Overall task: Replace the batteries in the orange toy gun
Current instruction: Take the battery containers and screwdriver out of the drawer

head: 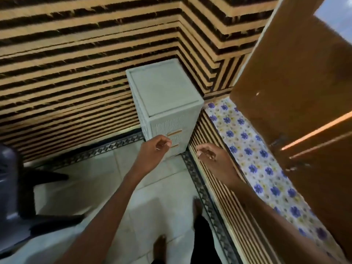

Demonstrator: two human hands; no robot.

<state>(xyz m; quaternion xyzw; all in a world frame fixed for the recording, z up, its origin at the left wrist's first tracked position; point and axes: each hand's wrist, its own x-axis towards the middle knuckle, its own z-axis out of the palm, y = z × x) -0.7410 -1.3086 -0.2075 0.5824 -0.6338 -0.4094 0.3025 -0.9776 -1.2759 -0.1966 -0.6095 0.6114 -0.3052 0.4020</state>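
Note:
No orange toy gun and no batteries are in view. My left hand (155, 149) reaches forward with its fingers loosely curled, just in front of the lower drawers of a white plastic drawer cabinet (165, 96) standing in the room's corner. The drawers have orange handles (174, 133). My right hand (211, 153) is stretched out to the right of the cabinet, fingers loosely bent, over the striped panel beside it. Neither hand holds anything that I can see, and neither touches the cabinet.
Brown-and-tan striped walls (66, 63) close the corner. A brown wooden door (297, 96) stands open at right above a blue-flowered floor covering (257, 155). A dark office chair (11, 180) stands at left on the pale tiled floor (106, 180). My bare feet show below.

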